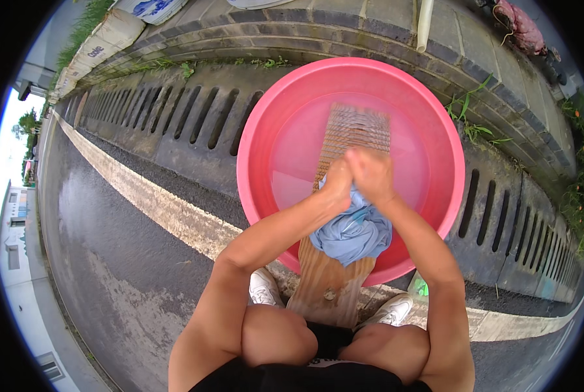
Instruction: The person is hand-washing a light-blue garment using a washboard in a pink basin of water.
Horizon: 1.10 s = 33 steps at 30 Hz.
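Between my feet and the brick kerb stands a pink plastic basin [252, 147] with cloudy water [292, 147] in it. A ridged wooden washboard [332, 289] leans over its near rim, the far end down in the water. Bunched blue cloth [353, 235] lies on the board, its upper part gathered under my hands. My left hand [371, 171] and my right hand [337, 183] are pressed together over the ridges, both closed on the cloth. Motion blurs the fingers, and their grip hides part of the fabric.
A slotted drain cover [199, 117] runs along both sides of the basin, below a low brick wall [321, 34]. A white pipe [424, 29] juts over the wall. Near my left shoe [392, 311] is a green-and-clear object [420, 286]. White sacks [101, 44] stand at upper left.
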{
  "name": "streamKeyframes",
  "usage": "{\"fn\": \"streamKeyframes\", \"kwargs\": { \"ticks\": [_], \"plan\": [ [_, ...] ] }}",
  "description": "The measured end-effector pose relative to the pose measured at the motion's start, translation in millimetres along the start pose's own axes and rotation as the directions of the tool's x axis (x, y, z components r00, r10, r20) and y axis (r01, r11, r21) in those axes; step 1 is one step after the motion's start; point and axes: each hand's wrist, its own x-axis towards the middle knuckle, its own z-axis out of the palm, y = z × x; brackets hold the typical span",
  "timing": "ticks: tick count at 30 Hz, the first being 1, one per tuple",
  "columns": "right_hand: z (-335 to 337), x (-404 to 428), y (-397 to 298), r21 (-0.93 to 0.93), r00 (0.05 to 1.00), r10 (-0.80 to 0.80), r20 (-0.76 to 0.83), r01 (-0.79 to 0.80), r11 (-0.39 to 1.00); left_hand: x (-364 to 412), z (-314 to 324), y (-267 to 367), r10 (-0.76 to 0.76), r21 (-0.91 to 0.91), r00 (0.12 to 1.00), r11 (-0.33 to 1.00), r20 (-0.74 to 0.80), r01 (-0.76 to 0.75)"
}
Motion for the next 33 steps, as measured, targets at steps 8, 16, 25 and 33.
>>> {"fn": "streamKeyframes", "kwargs": {
  "ticks": [8, 16, 25, 33],
  "plan": [
    [9, -9, 10, -0.09, 0.965, -0.261, 0.024, 0.262, 0.961, -1, 0, -15, 0.073, -0.182, 0.993, 0.982, 0.088, -0.056],
    [17, -6, -3, -0.037, 0.95, -0.303, -0.082, 0.301, 0.953, -18, 5, -3, -0.086, -0.124, 0.982, 0.99, -0.17, 0.065],
    [-1, -5, 11, -0.148, 0.995, 0.098, -0.003, -0.097, 0.984, -19, 1, -8, 0.066, 0.115, 0.995, 0.992, -0.08, -0.056],
    [-41, 4, 12, 0.469, 0.848, 0.287, 0.445, -0.494, 0.732, -13, -19, 46, 0.297, 0.698, 0.761, 0.305, 0.577, -0.648]
  ]
}}
